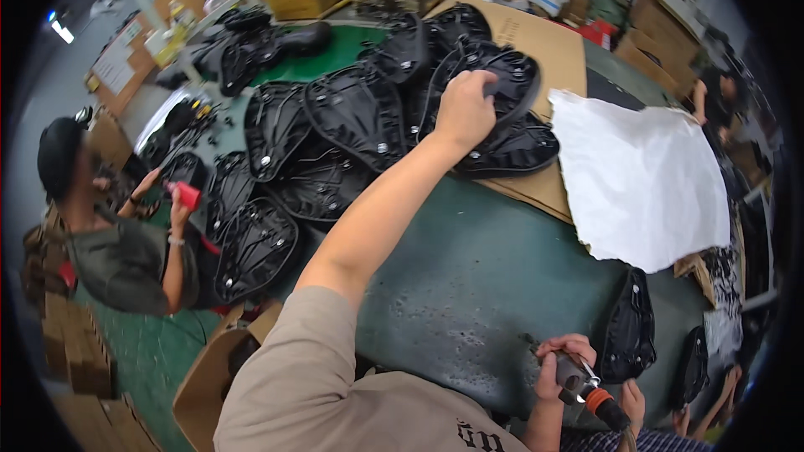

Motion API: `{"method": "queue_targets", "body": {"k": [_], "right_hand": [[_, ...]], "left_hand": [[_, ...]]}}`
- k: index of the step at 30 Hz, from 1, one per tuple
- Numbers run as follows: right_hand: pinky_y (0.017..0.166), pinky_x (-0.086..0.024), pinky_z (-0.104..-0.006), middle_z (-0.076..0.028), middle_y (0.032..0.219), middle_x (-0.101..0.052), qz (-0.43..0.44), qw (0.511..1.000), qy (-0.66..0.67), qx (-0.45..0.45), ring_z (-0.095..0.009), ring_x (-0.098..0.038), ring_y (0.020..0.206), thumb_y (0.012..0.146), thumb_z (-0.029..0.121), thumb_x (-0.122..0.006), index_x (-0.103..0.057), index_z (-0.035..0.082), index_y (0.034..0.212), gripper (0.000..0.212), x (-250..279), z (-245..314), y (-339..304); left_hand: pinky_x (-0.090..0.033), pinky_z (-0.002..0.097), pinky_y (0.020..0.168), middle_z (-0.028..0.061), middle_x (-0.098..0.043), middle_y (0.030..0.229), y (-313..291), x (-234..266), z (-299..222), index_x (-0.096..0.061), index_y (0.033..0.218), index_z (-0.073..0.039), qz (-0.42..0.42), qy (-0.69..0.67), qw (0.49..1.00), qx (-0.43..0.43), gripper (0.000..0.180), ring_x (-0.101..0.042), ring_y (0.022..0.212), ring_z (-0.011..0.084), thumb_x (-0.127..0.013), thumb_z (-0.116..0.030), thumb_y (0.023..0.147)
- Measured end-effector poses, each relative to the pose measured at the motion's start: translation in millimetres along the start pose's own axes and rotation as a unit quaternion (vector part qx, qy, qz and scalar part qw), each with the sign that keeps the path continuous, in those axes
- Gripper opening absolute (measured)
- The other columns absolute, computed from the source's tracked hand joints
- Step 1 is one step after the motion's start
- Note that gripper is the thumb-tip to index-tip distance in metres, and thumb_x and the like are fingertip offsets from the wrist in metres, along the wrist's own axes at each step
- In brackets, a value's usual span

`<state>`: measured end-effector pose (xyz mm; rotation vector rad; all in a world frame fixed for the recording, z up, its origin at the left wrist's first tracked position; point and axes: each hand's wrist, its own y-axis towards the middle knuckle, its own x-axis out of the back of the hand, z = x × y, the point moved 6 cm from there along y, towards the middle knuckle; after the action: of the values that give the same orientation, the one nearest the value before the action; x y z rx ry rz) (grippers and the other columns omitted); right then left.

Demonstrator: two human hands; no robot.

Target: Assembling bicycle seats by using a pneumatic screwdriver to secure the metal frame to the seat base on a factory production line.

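My left hand (469, 109), at the end of an outstretched arm, has its fingers curled round part of a black padded piece (517, 75) on a pile; the fingertips are partly hidden. Similar black teardrop-shaped pieces, with gathered edges, cords and silver round studs, lie about it, one of them a large piece (356, 113) to its left. Low on the right, my right hand (565, 360) is wrapped round a metal air tool (578, 378) with an orange ring and a dark hose. The tool's tip points left over the green tabletop (452, 285).
A brown cardboard sheet (544, 42) lies under part of the pile. Right of it spreads a white sheet (641, 176). Another black piece (630, 326) stands near a co-worker's hand (632, 404). At left, a person (126, 243) holds a red object (186, 196). A cardboard box (213, 377) stands below the table.
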<state>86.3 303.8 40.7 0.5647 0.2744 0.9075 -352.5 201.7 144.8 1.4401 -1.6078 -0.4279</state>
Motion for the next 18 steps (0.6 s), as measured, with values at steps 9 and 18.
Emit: {"method": "queue_targets", "body": {"k": [9, 18], "right_hand": [[0.072, -0.059, -0.0361, -0.018, 0.110, -0.054, 0.014, 1.000, 0.016, -0.020, -0.021, -0.063, 0.078, 0.088, -0.006, -0.061, -0.043, 0.004, 0.122, 0.040, -12, -1, 3], [0.074, -0.059, -0.0340, -0.018, 0.110, -0.057, 0.050, 0.999, 0.017, 0.002, -0.018, -0.063, 0.078, 0.086, -0.013, -0.063, -0.048, 0.001, 0.122, 0.041, -18, 5, 3]], "left_hand": [[-0.052, 0.0346, 0.075, 0.0108, -0.066, 0.097, -76, 279, -31, -0.071, 0.122, -0.001, -0.147, 0.208, 0.953, 0.164, 0.036, -0.062, 0.082, 0.0209, -0.075, -0.013, 0.088], [-0.049, 0.0460, 0.103, 0.0267, -0.064, 0.119, -147, 342, 147, -0.054, 0.144, 0.008, -0.170, 0.368, 0.855, 0.323, 0.074, -0.062, 0.113, 0.0430, -0.075, -0.029, 0.083]]}}
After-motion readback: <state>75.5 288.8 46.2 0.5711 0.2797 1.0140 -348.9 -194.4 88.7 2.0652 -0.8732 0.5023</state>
